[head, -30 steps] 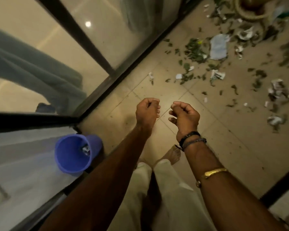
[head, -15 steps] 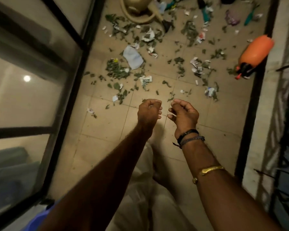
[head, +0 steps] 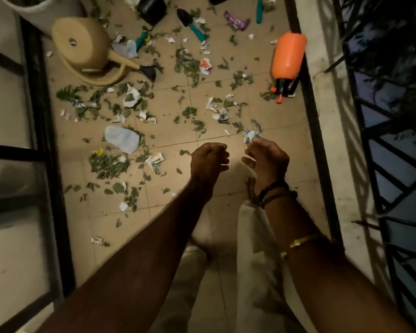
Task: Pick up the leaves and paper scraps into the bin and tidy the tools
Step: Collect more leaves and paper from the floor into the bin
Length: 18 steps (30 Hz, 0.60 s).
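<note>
Left hand (head: 209,159): fingers balled in a fist, nothing visible in it. Right hand (head: 265,159): fingers curled too. A crumpled paper scrap (head: 251,135) sits right at the fingertips; can't tell if it is pinched or lying on the floor behind them. Both hands hang above the tiles, well on the near side of the watering can (head: 82,44).

Judged step: gathering barely begun, with litter nearly all down. Best move is to crouch, take that scrap first, then scoop the dense leaf pile (head: 108,164) nearer than the can with cupped hands, not leaf by leaf. Bin not in view, so it needs bringing close.

Tools: a teal-handled trowel (head: 192,25) lies right of the can, and an orange sprayer (head: 288,56) lies far right of it. A pale plastic sheet (head: 121,139) near the can may cover leaves. The floor is narrow, so treading on litter is a risk.
</note>
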Motion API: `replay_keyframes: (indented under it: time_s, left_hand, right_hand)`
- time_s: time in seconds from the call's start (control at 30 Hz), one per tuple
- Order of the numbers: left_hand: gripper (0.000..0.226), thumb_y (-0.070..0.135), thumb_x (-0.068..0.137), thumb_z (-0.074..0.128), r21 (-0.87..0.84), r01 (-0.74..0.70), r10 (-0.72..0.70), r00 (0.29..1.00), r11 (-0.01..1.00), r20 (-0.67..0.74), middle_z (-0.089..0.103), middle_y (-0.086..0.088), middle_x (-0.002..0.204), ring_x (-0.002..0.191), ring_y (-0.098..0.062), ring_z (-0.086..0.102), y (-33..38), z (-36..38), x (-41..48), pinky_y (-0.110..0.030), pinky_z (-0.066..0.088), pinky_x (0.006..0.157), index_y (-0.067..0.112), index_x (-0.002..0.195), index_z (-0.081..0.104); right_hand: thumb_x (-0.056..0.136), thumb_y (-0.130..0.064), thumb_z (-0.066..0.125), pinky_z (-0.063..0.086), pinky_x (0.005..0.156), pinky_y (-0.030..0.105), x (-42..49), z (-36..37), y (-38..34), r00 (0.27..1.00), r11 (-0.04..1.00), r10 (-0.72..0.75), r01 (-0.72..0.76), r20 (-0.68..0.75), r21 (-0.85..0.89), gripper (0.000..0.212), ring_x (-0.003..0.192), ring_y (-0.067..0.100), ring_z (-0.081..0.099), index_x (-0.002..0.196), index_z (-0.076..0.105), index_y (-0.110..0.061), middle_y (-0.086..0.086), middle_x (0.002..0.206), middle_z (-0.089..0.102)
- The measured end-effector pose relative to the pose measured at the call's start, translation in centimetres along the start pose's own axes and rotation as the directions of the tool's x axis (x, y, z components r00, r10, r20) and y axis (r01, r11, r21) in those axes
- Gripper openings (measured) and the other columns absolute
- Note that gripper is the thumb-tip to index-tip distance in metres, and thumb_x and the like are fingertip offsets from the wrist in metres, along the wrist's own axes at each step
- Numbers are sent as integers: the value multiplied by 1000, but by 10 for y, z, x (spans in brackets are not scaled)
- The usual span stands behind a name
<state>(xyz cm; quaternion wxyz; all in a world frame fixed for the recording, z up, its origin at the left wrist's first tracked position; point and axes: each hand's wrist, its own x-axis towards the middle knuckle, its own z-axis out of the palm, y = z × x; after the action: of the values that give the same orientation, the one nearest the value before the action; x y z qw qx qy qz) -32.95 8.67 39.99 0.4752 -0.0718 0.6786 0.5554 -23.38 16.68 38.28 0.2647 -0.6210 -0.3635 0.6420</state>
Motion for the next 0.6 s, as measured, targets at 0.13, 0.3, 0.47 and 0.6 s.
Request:
replay_keyframes:
  time_s: [0.13,0.3,0.47,0.6]
  left_hand:
    - [16,7,99,52,-7,52,-52,999,999,-1,64,-13,82,71,-22,60,-4,52,56,-28,52,60,0,100,66]
    - [15,4,99,50,-50,129,-131,991,990,-33,62,-14,82,70,-23,60,-54,99,147,-32,51,63,-1,101,64]
    - [18,7,99,51,-110,141,-148,987,984,-60,65,-17,92,81,-26,64,-129,117,239,-34,55,72,0,107,66]
    - [24,8,100,45,-175,112,-135,983,978,-124,66,-13,92,84,-25,64,-191,123,305,-38,56,82,0,109,67]
  right_hand:
    - [88,1,68,57,57,24,77,-12,4,996,998,55,-58,-72,-38,16,65,12,71,103,74,-4,5,80,73]
    - [86,-1,68,58,58,25,184,-28,50,986,983,105,-123,-130,-138,14,74,21,74,92,75,-11,12,86,75]
    - [78,-10,74,63,71,36,285,-37,134,995,932,24,-59,-102,-357,15,80,20,74,86,77,-22,3,87,77]
    - [80,-24,74,61,80,39,357,-44,199,992,835,-70,-2,-109,-551,18,87,13,69,97,76,-22,-7,89,73]
